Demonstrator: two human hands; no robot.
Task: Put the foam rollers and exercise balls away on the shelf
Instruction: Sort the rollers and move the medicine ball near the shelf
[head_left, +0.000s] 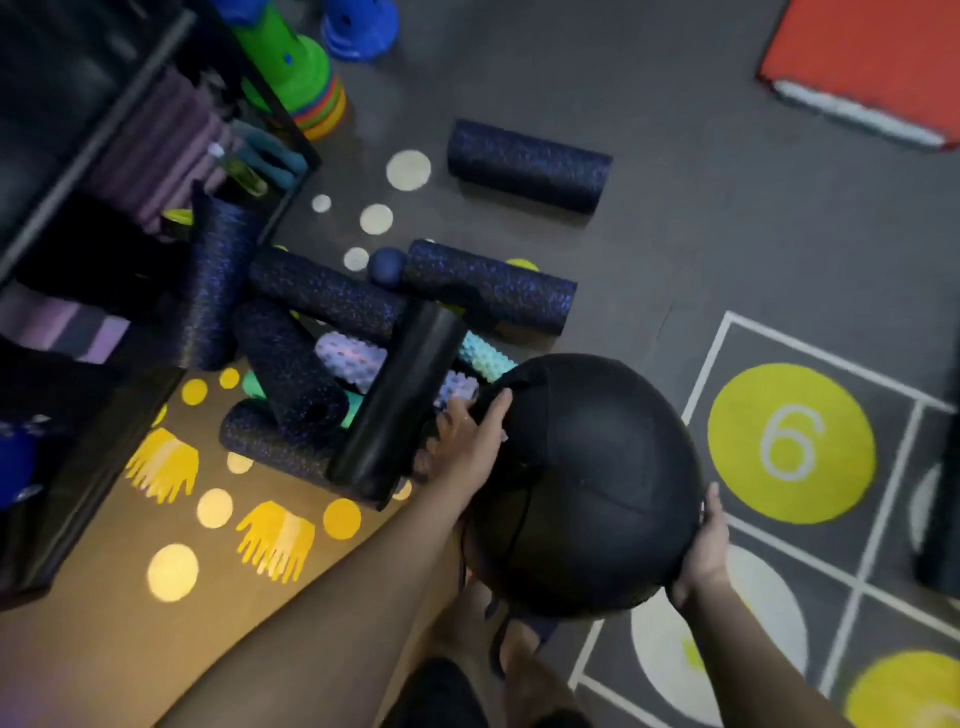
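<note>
A person holds one big black ball (587, 483) with two hands. The left hand (467, 447) is flat on the top left side of the ball, with the thumb on top and the fingers spread out. The right hand (701, 545) is flat on the low right side, and its fingers go under the ball where they are hidden. Neither hand wraps around anything; both just press on the ball. The ball is up off the floor (675, 156), right beside the pile of rollers, and it is not on the shelf (98, 467). There are six dark speckled rollers that can be counted. A far roller (530, 166) lies alone on the floor. A second roller (488, 291) lies near one small blue ball (387, 266), which touches its end. Three piled rollers (327, 296) lie crossed over each other. One leaning roller (218, 280) stands up against the shelf. One smooth black roller (400, 395) lies on top of the pile, close to the left hand. Under it are bumpy rollers: a purple bumpy roller (353, 358) and a blue-green bumpy roller (483, 358). A bit of one green roller (254, 384) peeks out too. On the shelf are rolled purple mats (156, 150). Two stacks of cones (306, 67) stand by the shelf, one green on top and one blue. One red mat (872, 62) lies far off. The floor has two yellow hand shapes (278, 538) and one yellow circle (792, 441) with a 6.
</note>
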